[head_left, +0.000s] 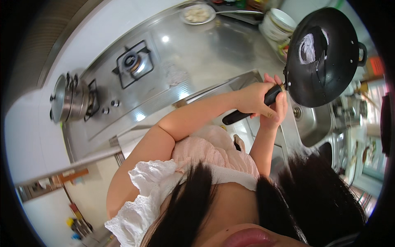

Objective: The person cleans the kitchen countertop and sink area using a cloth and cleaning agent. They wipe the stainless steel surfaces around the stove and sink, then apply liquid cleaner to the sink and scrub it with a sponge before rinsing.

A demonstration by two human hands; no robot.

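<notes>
A black wok (323, 59) is held up at the right, tilted so its inside shows. A pale patch and shiny streaks mark that inside, which looks wet. Its long black handle (235, 117) points down and left. My left hand (254, 98) is wrapped over the handle. Close to the wok's body, my right hand (281, 108) grips the same handle from below and to the right, and the two hands touch. Part of the handle is hidden by my fingers.
At the left, a lidded steel pot (68, 99) sits on one burner; another gas burner (131, 61) is bare. A plate of pale pieces (197, 15) stands at the back, stacked bowls (280, 24) beside the wok. A steel sink (312, 121) lies below the wok.
</notes>
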